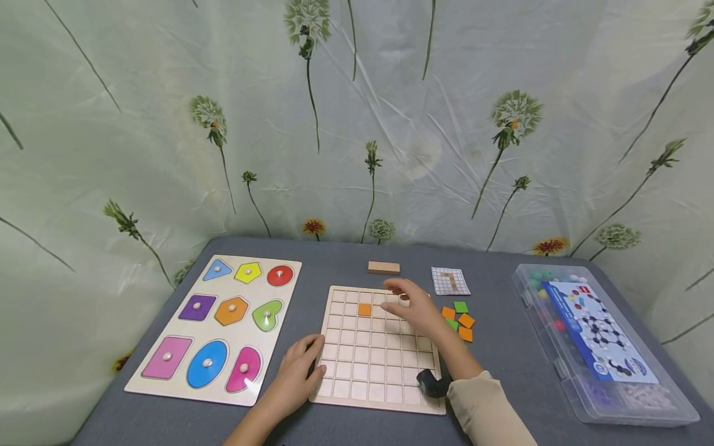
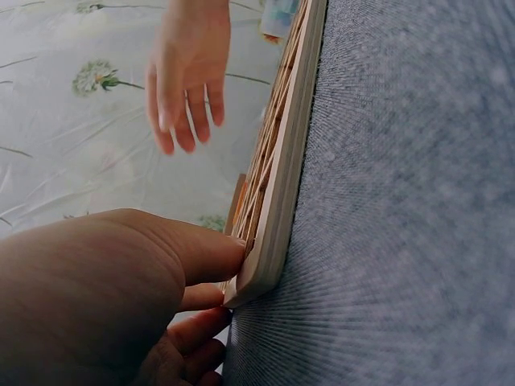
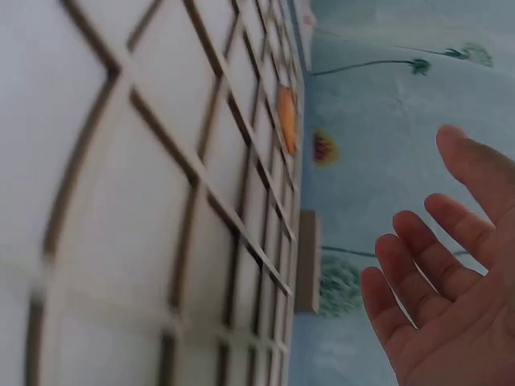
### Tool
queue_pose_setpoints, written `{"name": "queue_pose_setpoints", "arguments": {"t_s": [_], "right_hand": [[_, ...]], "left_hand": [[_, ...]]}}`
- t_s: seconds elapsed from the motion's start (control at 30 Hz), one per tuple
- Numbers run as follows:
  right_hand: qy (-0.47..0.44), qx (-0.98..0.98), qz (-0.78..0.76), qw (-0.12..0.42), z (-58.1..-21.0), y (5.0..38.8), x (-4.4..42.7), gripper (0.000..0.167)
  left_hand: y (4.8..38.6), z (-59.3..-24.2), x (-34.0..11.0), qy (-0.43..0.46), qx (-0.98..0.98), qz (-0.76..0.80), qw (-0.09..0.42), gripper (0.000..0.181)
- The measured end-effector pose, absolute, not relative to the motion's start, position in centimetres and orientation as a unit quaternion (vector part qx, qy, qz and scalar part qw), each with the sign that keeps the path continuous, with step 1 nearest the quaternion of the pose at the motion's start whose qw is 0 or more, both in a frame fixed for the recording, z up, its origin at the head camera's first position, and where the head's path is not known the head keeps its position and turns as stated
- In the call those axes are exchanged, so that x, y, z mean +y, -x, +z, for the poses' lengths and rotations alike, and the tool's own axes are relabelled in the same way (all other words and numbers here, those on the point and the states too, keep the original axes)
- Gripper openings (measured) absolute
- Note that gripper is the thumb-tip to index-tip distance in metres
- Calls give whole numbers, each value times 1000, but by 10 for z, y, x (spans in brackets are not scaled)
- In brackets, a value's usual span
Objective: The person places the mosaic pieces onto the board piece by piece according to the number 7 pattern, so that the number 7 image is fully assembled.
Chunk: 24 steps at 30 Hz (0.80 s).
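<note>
A wooden grid board [image 1: 362, 355] lies on the grey table. One orange square tile [image 1: 364, 310] sits in a cell near its far edge and also shows in the right wrist view. My left hand [image 1: 295, 373] holds the board's left edge; in the left wrist view the thumb [image 2: 211, 251] is on the rim and the fingers bend at the side. Above the board's far right part, my right hand [image 1: 413, 308] hovers with fingers spread and nothing between them, as the right wrist view confirms. Several orange and green tiles [image 1: 466, 321] lie loose to its right.
A pattern card [image 1: 450, 281] and a wooden block [image 1: 383, 267] lie behind the board. On the left is a shape puzzle [image 1: 214, 322] with knobbed pieces. A clear plastic case [image 1: 608, 347] with a blue leaflet stands at the right. A patterned curtain [image 1: 357, 124] hangs behind.
</note>
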State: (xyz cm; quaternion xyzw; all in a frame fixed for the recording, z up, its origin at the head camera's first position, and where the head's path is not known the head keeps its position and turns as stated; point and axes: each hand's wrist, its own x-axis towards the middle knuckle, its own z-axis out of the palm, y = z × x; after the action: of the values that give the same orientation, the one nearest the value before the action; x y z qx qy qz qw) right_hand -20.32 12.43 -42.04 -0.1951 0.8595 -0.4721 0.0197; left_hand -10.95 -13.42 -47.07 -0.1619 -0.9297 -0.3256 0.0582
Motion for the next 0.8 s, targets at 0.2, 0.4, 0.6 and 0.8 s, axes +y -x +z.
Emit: {"name": "queue_pose_setpoints", "arguments": {"t_s": [0.2, 0.4, 0.6, 0.8], "right_hand": [[197, 868, -455, -3, -414, 188, 153, 54], [186, 885, -425, -24, -417, 170, 184, 54], [187, 898, -395, -46, -432, 154, 210, 53], [155, 908, -389, 0, -443, 144, 225, 54]], "left_hand": [[109, -471, -135, 166, -929, -324, 66, 50], [109, -473, -135, 167, -928, -326, 64, 50], [109, -472, -135, 166, -929, -326, 60, 49], [110, -469, -135, 164, -930, -324, 56, 49]]}}
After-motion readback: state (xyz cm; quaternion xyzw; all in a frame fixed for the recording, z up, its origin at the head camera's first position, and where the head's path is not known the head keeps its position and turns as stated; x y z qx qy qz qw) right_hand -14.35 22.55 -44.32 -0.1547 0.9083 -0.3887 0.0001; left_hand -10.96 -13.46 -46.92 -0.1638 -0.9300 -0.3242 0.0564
